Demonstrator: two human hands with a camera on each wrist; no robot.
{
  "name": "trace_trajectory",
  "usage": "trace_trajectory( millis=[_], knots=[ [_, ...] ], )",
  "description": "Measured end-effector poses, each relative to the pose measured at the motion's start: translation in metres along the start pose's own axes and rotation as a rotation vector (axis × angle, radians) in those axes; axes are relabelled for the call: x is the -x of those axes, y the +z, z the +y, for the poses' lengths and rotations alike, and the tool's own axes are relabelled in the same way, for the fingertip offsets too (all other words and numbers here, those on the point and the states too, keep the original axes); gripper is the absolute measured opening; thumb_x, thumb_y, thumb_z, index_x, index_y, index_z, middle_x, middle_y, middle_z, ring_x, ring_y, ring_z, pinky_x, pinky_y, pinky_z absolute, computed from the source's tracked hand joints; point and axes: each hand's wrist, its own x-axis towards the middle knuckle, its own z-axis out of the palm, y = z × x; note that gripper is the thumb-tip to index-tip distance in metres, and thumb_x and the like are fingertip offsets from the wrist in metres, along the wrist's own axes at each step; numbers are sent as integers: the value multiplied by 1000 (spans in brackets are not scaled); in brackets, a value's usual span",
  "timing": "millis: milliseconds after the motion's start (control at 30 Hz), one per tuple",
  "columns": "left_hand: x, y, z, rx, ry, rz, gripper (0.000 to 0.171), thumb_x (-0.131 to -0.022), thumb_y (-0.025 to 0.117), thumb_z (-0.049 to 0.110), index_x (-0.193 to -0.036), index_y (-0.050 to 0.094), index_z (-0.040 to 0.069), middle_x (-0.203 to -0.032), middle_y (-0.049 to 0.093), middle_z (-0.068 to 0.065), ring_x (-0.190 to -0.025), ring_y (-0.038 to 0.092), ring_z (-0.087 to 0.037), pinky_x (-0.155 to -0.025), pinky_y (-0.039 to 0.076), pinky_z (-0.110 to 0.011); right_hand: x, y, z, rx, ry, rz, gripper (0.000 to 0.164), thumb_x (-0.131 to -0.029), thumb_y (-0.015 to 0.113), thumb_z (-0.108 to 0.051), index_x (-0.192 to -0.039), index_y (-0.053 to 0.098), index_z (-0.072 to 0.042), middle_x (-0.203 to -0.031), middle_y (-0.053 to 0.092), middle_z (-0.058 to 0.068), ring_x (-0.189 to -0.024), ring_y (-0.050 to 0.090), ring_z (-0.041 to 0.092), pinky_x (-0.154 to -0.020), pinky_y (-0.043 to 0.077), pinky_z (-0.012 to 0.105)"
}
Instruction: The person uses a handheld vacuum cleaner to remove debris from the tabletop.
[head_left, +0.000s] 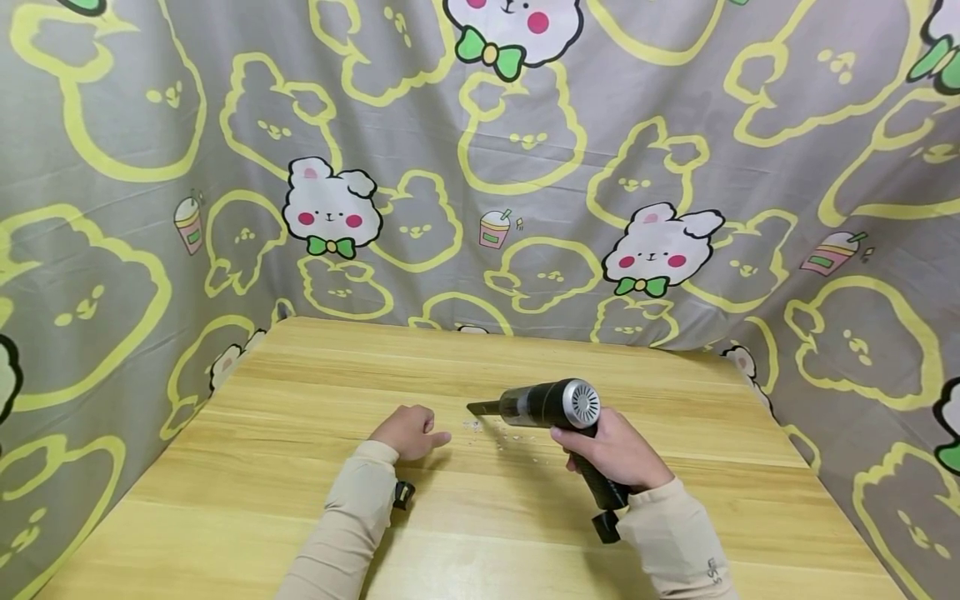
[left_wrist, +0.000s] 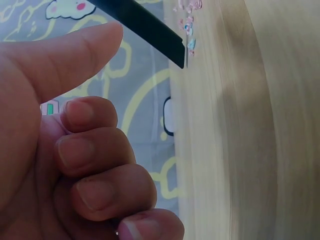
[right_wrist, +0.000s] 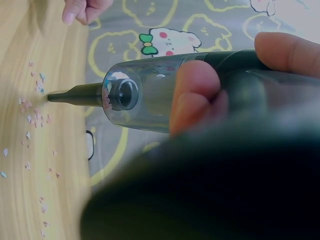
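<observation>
My right hand point(head_left: 618, 450) grips a black handheld vacuum cleaner point(head_left: 540, 406) by its handle, fingers wrapped round it. Its narrow black nozzle point(right_wrist: 75, 95) points down to the left, the tip close to the tabletop. Small pink, white and blue paper-like scraps point(right_wrist: 37, 117) lie scattered around and below that tip. Through the clear dust cup point(right_wrist: 150, 95), a few similar bits show inside. To the left of the nozzle is my left hand point(head_left: 408, 432), holding nothing. Its thumb is extended and its fingers are loosely curled, as the left wrist view shows.
A light wooden table point(head_left: 300, 392) spans the area under both hands. Grey curtain fabric point(head_left: 420, 150) with cartoon prints hangs along its back and both sides. Each forearm wears a long beige sleeve, with a small black device point(head_left: 403, 496) at the left wrist.
</observation>
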Motion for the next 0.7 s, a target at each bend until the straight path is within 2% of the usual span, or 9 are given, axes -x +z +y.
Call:
trace_trajectory(
  millis=[333,567,700],
  knots=[
    [1,-1,0,6,-8,7,43,-91,64,30,-63,38,13,-57,30,1,-51,28,-13,-53,29,-27,2,-5,-2,-11,9,9,42,-89,67,-29,-112,57,5,-67,61,10,-58,62,24,-57,53,37],
    [1,-3,-4,1,-34,6,43,-91,64,32,-63,38,13,-57,29,2,-51,28,-13,-54,31,-27,3,-7,-1,-23,8,11,43,-89,67,-29,-113,55,5,-71,60,15,-61,63,33,-58,53,38],
    [1,-5,-8,-3,-44,16,43,-91,64,33,-64,37,13,-57,29,2,-51,28,-13,-54,30,-27,3,-8,-1,-3,7,22,42,-89,67,-30,-111,56,5,-72,61,17,-59,63,28,-57,53,37]
  ],
)
